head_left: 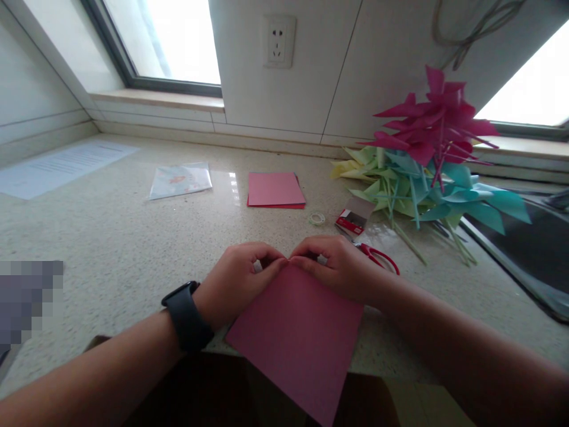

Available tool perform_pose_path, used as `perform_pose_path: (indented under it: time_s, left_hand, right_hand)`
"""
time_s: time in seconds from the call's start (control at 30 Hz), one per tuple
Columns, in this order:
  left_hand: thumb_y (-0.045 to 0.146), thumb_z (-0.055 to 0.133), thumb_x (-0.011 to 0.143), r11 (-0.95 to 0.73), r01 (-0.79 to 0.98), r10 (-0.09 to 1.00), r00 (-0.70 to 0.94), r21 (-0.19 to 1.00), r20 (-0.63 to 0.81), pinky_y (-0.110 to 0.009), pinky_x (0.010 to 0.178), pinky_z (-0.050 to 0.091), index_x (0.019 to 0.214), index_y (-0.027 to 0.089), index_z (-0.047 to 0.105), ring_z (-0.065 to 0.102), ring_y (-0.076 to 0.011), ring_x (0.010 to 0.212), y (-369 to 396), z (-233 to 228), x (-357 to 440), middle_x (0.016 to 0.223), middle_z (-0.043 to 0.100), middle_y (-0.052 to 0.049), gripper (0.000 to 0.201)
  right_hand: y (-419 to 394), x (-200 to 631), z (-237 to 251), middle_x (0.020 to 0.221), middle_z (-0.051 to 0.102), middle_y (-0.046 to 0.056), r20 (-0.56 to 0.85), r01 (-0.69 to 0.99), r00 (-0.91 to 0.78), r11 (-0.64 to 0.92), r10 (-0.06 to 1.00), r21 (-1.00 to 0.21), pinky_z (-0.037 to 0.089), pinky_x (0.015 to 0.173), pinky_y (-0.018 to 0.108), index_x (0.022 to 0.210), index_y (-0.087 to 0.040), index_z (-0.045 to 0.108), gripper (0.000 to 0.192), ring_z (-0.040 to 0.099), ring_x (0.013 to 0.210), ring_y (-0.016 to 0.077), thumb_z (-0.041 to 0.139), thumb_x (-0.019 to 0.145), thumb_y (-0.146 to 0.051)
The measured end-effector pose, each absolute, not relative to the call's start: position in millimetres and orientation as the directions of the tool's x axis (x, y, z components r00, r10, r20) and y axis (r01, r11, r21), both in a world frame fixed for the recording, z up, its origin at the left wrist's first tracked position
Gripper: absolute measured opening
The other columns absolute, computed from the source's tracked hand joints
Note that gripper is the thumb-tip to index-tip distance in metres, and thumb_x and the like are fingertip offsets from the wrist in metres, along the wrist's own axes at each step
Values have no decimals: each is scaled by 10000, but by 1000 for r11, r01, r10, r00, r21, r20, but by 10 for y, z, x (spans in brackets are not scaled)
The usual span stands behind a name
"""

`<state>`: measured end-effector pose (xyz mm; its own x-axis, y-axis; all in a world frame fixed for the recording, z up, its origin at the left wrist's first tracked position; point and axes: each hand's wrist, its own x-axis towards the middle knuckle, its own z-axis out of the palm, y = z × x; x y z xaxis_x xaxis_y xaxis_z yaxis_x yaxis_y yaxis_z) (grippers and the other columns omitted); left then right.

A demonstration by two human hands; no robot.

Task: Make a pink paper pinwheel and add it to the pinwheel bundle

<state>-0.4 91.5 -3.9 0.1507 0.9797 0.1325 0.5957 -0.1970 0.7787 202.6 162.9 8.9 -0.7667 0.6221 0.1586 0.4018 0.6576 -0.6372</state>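
A square sheet of pink paper [302, 338] is held near the counter's front edge, one corner pointing away from me and the opposite one hanging past the edge. My left hand [244, 276], a dark watch on its wrist, pinches the far corner between thumb and fingers. Close against it, my right hand [331, 264] pinches the same corner, so the fingertips almost meet. What the corner looks like between the fingertips is hidden. Red-handled scissors [380, 256] lie just beyond my right hand, partly covered by it.
A stack of pink and red paper [275, 190] lies ahead, with a small tape roll [317, 219] and an opened red box [353, 216] beside it. Paper pinwheels [438, 130] pile up at right, near a sink [528, 237]. A clear packet [181, 179] and a printed sheet [62, 166] rest left.
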Motion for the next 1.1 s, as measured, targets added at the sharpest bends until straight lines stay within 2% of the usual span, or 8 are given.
perform_pose_path:
  time_s: [0.37,0.67,0.87,1.1]
  left_hand:
    - [307,620,897,-152,607,988,82,780,128,-261,646,488,911,234,753,669,-153,747,897,-82,22,852,751,2,152]
    - [345,627,882,-64,536,998,54,842,41,-261,583,488,927,201,772,661,-160,669,906,-12,34,809,767,-28,209]
    - [333,644,869,-37,479,999,44,877,18,-274,650,517,909,184,769,696,-180,755,914,27,36,841,775,-38,199]
    - [360,651,873,-23,455,1000,25,890,13,-240,544,478,913,178,757,652,-142,638,902,0,25,827,766,-31,214]
  right_hand:
    - [1635,1995,45,772,726,19,153,422,-733,619,663,-662,431,653,243,872,-159,744,133,635,712,134,641,916,-231]
    - [1627,1998,38,778,740,11,103,438,-686,522,720,-731,457,659,263,868,-185,757,113,644,715,146,666,881,-252]
    - [1620,2011,42,782,742,19,85,416,-675,473,733,-777,470,643,262,883,-187,754,135,650,707,151,679,866,-298]
    - [1625,2004,79,789,751,23,50,475,-674,485,737,-734,441,608,258,876,-184,763,212,648,708,156,591,915,-301]
